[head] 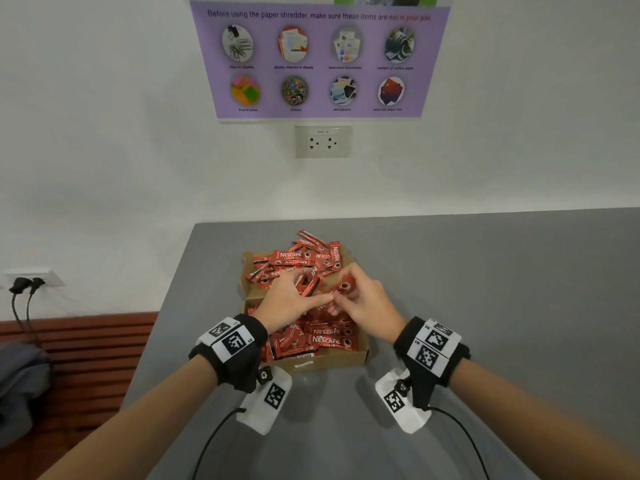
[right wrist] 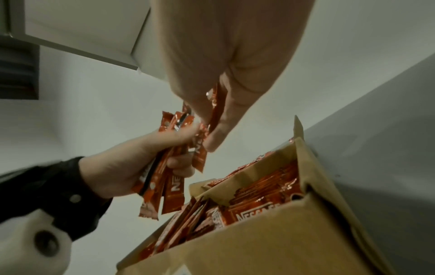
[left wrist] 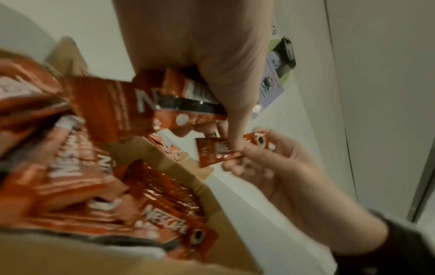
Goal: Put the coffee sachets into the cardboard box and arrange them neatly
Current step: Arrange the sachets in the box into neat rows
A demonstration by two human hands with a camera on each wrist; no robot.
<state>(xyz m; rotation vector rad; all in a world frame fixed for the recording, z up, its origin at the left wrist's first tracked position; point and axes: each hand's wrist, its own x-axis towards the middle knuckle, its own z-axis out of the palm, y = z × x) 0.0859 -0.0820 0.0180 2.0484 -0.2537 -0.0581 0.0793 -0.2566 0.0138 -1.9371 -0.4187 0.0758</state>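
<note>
Red coffee sachets (head: 304, 261) lie heaped over the cardboard box (head: 332, 360) on the grey bench (head: 485, 289); left hand (head: 289, 301) grips a gathered bundle, right hand (head: 367, 303) pinches one sachet, so next comes squaring them and seating them in a row.

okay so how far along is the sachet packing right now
Partly done. The near end of the cardboard box already holds sachets lying fairly flat. In hand: the left hand grips a bundle of sachets while the right hand pinches one more. Left: the loose pile heaped at the box's far end needs straightening.
</note>
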